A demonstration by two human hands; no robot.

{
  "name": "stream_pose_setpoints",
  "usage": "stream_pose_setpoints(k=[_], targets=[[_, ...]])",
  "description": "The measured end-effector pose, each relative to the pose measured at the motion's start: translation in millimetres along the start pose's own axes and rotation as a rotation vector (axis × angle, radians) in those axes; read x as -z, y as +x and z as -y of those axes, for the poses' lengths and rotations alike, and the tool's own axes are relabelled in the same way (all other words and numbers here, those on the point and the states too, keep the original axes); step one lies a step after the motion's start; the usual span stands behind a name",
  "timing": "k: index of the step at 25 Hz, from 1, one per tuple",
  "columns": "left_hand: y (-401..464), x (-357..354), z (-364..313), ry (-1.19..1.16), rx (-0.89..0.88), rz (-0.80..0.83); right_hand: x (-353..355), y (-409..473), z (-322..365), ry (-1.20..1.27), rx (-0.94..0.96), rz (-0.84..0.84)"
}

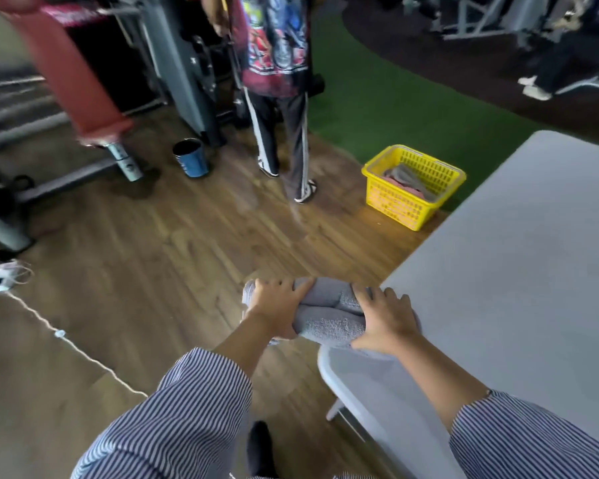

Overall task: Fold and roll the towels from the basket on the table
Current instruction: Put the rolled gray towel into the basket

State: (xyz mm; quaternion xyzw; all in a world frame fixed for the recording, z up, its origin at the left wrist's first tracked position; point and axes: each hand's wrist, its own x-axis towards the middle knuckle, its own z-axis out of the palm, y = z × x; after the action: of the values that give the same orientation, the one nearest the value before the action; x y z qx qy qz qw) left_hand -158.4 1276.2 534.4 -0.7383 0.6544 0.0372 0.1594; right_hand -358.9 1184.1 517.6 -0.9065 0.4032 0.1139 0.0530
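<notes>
A rolled grey towel (329,314) is held at the near left corner of the grey table (519,271), partly off its edge over the floor. My left hand (274,305) grips the roll's left end. My right hand (386,319) presses down on its right end. A yellow plastic basket (412,188) stands on the floor beyond the table's left edge, with grey and pink towels (407,183) inside.
A person in a patterned shirt and striped trousers (284,108) stands on the wooden floor ahead. A blue bucket (191,158) sits left of them, near gym machines. A white cord (59,333) crosses the floor at left. Green turf lies behind the basket.
</notes>
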Motion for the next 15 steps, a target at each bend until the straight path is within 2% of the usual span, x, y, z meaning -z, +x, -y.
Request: stream_pose_setpoints(k=[5,8,15], targets=[[7,-6,123,0.01,0.054,-0.034,24,84,90,-0.02,0.036,-0.082],[28,-7,171,0.03,0.035,-0.042,38,119,118,-0.009,0.023,-0.093],[155,-4,205,0.015,-0.134,-0.016,46,211,86,0.055,-0.124,-0.004]])
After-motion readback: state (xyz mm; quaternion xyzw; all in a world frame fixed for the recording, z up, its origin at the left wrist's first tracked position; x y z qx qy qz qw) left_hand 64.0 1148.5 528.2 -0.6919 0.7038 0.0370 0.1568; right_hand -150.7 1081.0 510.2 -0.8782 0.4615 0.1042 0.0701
